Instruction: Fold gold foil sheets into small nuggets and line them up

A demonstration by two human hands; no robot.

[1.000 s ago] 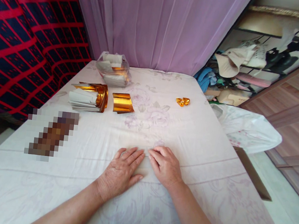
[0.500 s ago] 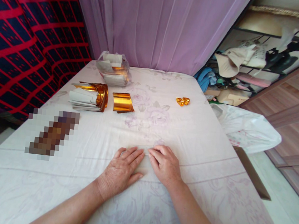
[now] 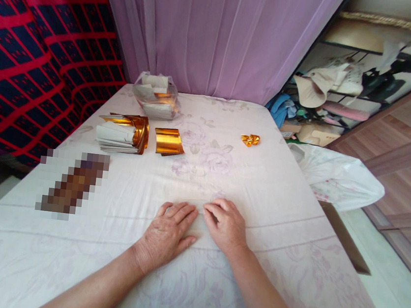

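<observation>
Since a second ago our right hand (image 3: pixel 227 224) has curled its fingers slightly; our left hand (image 3: pixel 166 233) stays flat, both grips empty on the table (image 3: pixel 279 192). One folded gold piece (image 3: pixel 250 140) lies far beyond them, while the gold sheet (image 3: pixel 168 141) and paper stack (image 3: pixel 120 133), ahead to the left, look untouched.

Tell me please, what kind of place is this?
Probably a room in a home. A floral cloth covers the surface under both hands, a purple curtain hangs behind it, and shelves of hats and clothes stand to the right.
</observation>
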